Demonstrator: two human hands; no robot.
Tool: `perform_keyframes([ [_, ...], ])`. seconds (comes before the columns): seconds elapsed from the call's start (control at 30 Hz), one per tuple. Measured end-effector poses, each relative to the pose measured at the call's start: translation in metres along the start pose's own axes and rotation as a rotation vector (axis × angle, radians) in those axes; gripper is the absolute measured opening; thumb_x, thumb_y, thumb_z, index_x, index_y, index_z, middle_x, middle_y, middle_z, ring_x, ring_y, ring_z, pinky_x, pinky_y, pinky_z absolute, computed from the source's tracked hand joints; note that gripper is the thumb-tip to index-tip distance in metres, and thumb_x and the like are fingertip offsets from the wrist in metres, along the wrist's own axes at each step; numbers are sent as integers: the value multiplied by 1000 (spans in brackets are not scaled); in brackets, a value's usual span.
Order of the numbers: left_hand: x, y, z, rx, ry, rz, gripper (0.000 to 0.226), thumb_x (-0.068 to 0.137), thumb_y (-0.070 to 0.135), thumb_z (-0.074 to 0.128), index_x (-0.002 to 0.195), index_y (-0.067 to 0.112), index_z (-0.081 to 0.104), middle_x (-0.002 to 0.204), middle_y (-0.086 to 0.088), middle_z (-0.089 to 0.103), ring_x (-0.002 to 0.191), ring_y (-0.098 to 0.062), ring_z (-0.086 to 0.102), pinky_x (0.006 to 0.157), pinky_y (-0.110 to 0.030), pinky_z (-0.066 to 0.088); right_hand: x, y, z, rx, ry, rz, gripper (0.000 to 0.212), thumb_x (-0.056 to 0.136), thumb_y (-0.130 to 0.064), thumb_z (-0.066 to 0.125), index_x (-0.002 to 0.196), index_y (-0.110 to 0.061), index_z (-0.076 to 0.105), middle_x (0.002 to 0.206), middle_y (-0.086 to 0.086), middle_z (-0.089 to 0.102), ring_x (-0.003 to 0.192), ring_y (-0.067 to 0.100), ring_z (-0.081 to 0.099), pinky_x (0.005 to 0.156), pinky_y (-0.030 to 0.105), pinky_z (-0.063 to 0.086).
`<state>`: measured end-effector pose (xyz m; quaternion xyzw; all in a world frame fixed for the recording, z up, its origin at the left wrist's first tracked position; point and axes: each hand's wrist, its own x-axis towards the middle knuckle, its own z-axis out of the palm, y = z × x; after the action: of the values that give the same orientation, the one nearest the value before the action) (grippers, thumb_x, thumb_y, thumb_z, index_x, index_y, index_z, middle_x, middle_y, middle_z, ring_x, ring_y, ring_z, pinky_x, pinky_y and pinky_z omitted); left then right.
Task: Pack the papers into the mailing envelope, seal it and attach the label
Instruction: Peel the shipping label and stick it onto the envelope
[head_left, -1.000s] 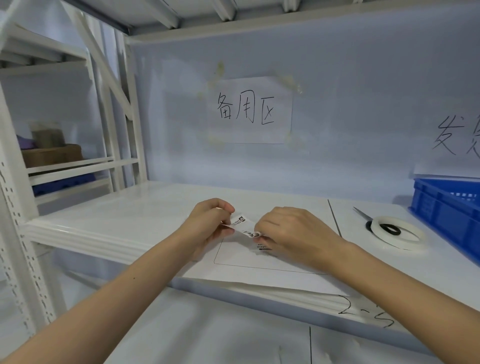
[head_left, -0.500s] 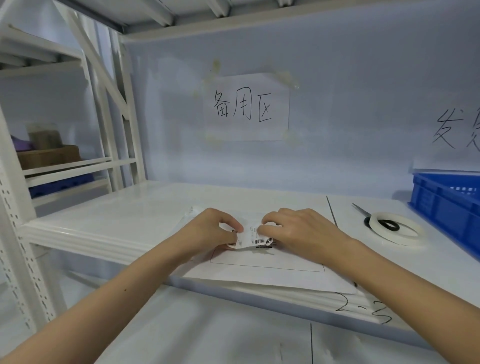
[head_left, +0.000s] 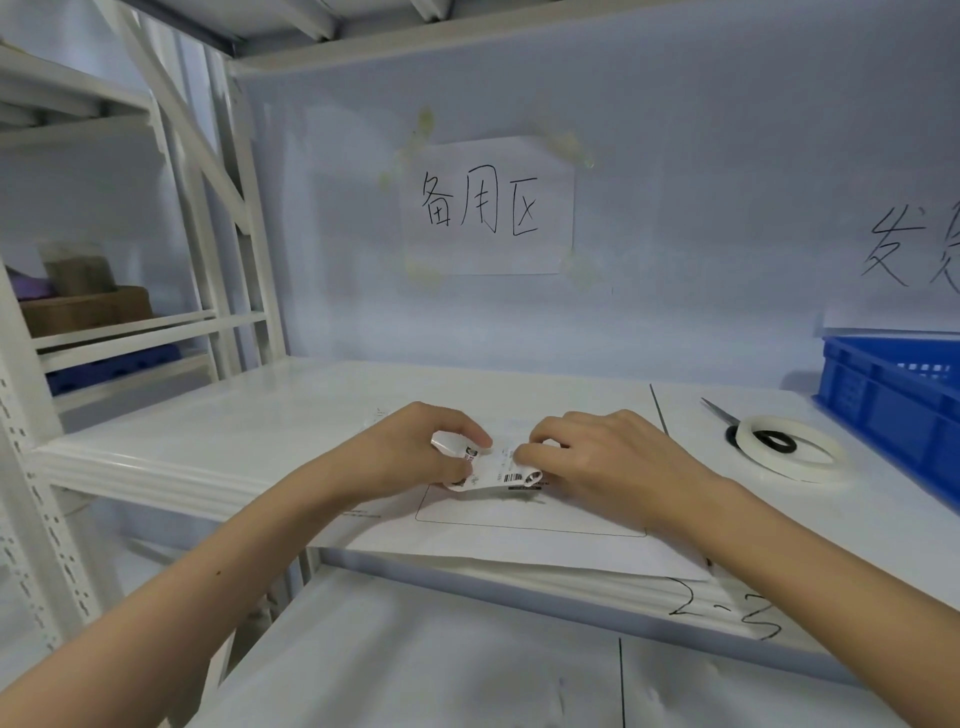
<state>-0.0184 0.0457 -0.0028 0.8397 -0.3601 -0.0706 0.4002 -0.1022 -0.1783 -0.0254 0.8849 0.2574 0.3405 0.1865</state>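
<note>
Over the white mailing envelope (head_left: 519, 540) on the shelf (head_left: 260, 415), the left hand (head_left: 410, 452) and right hand (head_left: 597, 457) each pinch an end of the curling label (head_left: 506, 470) between thumb and curled fingers; its barcode shows, the print too small to read. A wall sign (head_left: 485, 205) reads 备用区; "2-3" is penned on the shelf edge. Rightward lie a tape roll (head_left: 789, 454), scissors (head_left: 719, 413) and a blue crate (head_left: 893, 410)

Soft, even, bluish indoor light; faint shadows; wide-angle bowing at the edges; mild overall softness.
</note>
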Motion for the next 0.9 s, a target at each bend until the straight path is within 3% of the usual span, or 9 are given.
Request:
perform_keyframes([
  [0.17, 2, 0, 2, 37, -60, -4, 33, 83, 17, 73, 110, 33, 69, 115, 18, 63, 74, 2, 65, 73, -13, 47, -5, -2, -2, -24, -25, 24, 14, 86, -27, 63, 100, -27, 63, 93, -6, 65, 70, 20, 61, 40, 26, 39],
  [0.3, 9, -1, 7, 98, -111, 7, 44, 83, 37, 73, 124, 40, 57, 127, 19, 56, 106, -5, 61, 91, -20, 48, -9, 4, -9, -29, 1, 123, 14, 86, -27, 62, 99, -28, 63, 94, -7, 65, 69, 21, 62, 41, 26, 37],
  [0.4, 15, -8, 8, 113, -122, -20, 46, 87, 61, 59, 129, 44, 53, 134, 21, 52, 122, -4, 51, 104, -28, 39, -14, 13, -13, -60, -15, 154, 14, 84, -26, 67, 97, -29, 62, 92, -8, 64, 68, 21, 61, 42, 24, 29],
  [0.53, 25, -15, 8, -28, -106, -110, 59, 95, 69, 24, 141, 40, 49, 145, 21, 44, 133, -6, 42, 115, -32, 25, -19, 22, -17, -78, 13, 160, 26, 80, -12, 66, 98, -30, 58, 90, -6, 65, 65, 23, 61, 43, 23, 22],
  [0.63, 33, -15, 11, -9, -55, -83, 58, 99, 63, 19, 142, 38, 49, 144, 23, 41, 134, -7, 38, 108, -25, 22, -18, 20, -20, -56, 31, 129, 34, 80, -12, 67, 99, -32, 48, 86, -6, 65, 61, 23, 60, 42, 23, 22],
  [0.7, 37, -13, 13, 43, 100, -8, 52, 100, 58, 27, 137, 34, 55, 149, 17, 42, 137, -7, 38, 110, -25, 22, -18, 17, -20, -59, 11, 90, 37, 77, -11, 71, 99, -30, 48, 86, -4, 64, 62, 24, 60, 40, 23, 27],
  [0.77, 35, -5, 14, 3, 220, 68, 43, 100, 53, 34, 123, 32, 64, 139, 11, 53, 125, -11, 50, 109, -31, 35, -16, 14, -19, -92, -7, 62, 38, 73, -7, 72, 98, -27, 53, 84, -3, 63, 60, 24, 57, 39, 24, 24],
  [0.83, 29, 8, 13, -123, 160, 128, 43, 94, 58, 37, 116, 33, 65, 125, 8, 61, 98, -13, 60, 95, -38, 50, -12, 10, -19, -139, -13, 35, 33, 72, -6, 69, 97, -25, 57, 81, -3, 62, 58, 23, 56, 41, 25, 19],
  [0.9, 20, 22, 15, -185, -28, 143, 50, 90, 64, 39, 125, 37, 60, 122, 12, 60, 85, -13, 60, 87, -37, 55, -5, 6, -19, -174, -24, 4, 23, 77, -11, 64, 96, -23, 61, 79, -2, 62, 57, 23, 57, 41, 25, 18],
])
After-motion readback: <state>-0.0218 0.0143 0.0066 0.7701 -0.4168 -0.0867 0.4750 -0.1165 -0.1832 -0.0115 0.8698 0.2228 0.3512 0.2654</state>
